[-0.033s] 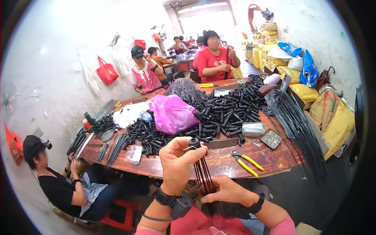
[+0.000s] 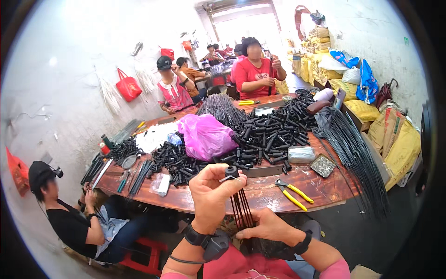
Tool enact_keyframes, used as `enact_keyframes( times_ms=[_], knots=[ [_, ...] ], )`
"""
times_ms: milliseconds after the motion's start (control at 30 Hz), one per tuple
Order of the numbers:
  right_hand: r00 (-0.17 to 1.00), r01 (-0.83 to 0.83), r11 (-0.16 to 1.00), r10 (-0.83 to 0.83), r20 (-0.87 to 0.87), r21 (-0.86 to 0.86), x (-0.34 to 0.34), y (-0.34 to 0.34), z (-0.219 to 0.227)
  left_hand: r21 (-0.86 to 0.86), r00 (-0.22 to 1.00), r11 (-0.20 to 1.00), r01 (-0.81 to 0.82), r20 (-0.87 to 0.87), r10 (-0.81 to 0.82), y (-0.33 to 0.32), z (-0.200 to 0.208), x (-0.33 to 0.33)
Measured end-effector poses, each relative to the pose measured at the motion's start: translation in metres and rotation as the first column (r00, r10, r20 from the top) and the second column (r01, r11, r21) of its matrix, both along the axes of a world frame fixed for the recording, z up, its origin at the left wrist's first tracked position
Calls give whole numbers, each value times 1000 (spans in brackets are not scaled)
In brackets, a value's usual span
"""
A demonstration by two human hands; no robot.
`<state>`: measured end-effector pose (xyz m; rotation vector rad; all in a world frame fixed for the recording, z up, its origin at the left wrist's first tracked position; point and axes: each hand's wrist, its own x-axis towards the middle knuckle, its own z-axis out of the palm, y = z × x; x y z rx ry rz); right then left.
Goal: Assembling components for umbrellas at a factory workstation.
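My left hand [image 2: 211, 193] pinches a round black plastic hub [image 2: 231, 172] between thumb and fingers, with a bit of thin pale wire showing beside it. From the hub hangs a bundle of thin dark ribs [image 2: 240, 207], like part of an umbrella frame. Lower down, my right hand [image 2: 269, 229] is closed around these ribs, thumb in front. Their lower ends are lost against the dark area by my lap. Yellow-handled pliers [image 2: 293, 193] lie on the wooden table [image 2: 223, 201], to the right beyond my hands.
Black tubular parts [image 2: 265, 135] are heaped across the table, beside a pink plastic bag [image 2: 206, 137]. Right of them are a tray of small parts [image 2: 322, 165] and long dark rods [image 2: 355, 158] overhanging the edge. A co-worker [image 2: 69, 214] sits at left; others sit across.
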<state>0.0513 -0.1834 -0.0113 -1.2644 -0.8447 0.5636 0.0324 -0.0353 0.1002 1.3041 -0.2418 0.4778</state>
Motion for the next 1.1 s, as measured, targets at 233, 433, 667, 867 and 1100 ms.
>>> enact_keyframes(
  times_ms=[233, 433, 667, 867, 1100],
  knots=[
    [992, -112, 972, 96, -86, -207, 24, 8, -23, 79, 996, 994, 82, -53, -78, 5, -18, -17],
    [912, -409, 899, 396, -111, -154, 37, 8, -30, 10, 884, 890, 457, -113, -453, 17, -33, -15],
    [825, -209, 961, 274, 494, -184, 42, 13, -12, -45, 958, 962, 268, -87, -271, 12, -46, -38],
    [809, 191, 913, -355, 469, 361, 12, -19, 74, -76, 960, 974, 215, -168, -225, -12, -69, -46],
    [623, 123, 955, -286, 729, 269, 2, -39, 93, -116, 989, 987, 112, -86, -122, -19, -75, -63]
  ],
)
